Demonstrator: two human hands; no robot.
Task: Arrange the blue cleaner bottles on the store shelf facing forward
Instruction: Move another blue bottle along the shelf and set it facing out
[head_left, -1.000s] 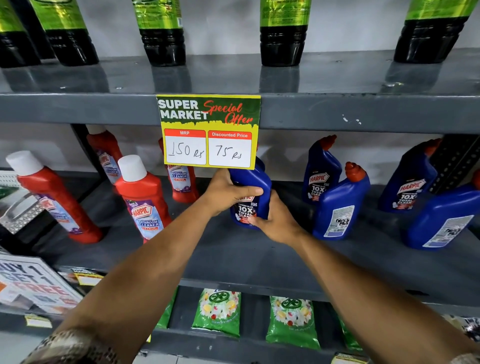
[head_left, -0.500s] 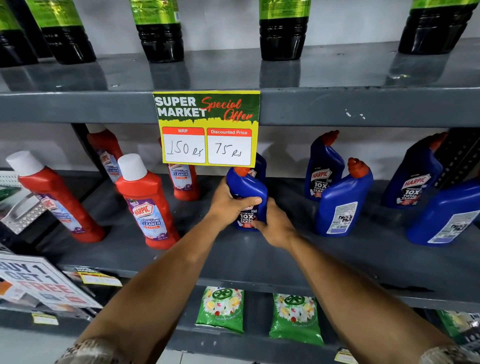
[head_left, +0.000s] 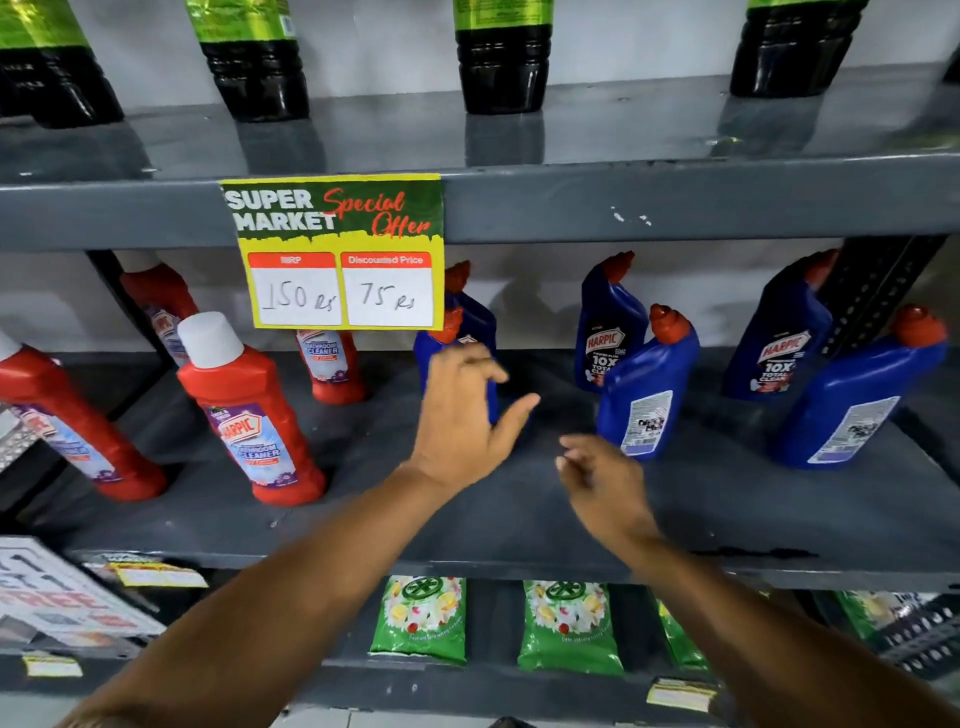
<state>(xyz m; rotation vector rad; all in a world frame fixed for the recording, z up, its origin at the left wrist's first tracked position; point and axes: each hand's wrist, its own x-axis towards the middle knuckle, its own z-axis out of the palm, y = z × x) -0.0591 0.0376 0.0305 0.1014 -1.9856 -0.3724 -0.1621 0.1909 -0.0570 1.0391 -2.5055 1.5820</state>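
Observation:
Several blue cleaner bottles with red caps stand on the middle grey shelf (head_left: 727, 499). One blue bottle (head_left: 480, 332) stands upright just behind my left hand (head_left: 462, 415), which is open with fingers spread, just in front of it. My right hand (head_left: 602, 483) hovers lower right, fingers loosely apart, empty. A second blue bottle (head_left: 647, 384) shows its back label, and a third behind it (head_left: 605, 332) faces forward. At the right, one bottle (head_left: 784, 338) faces forward and another (head_left: 857, 400) shows its back label.
Red cleaner bottles (head_left: 249, 415) with white caps fill the left of the same shelf. A yellow-green price sign (head_left: 337, 249) hangs from the upper shelf edge. Dark bottles (head_left: 501, 57) stand above. Green packets (head_left: 569, 629) lie on the lower shelf.
Both hands have let go of the blue bottle they were holding. It now stands on the shelf, and my right hand has drawn back toward the right.

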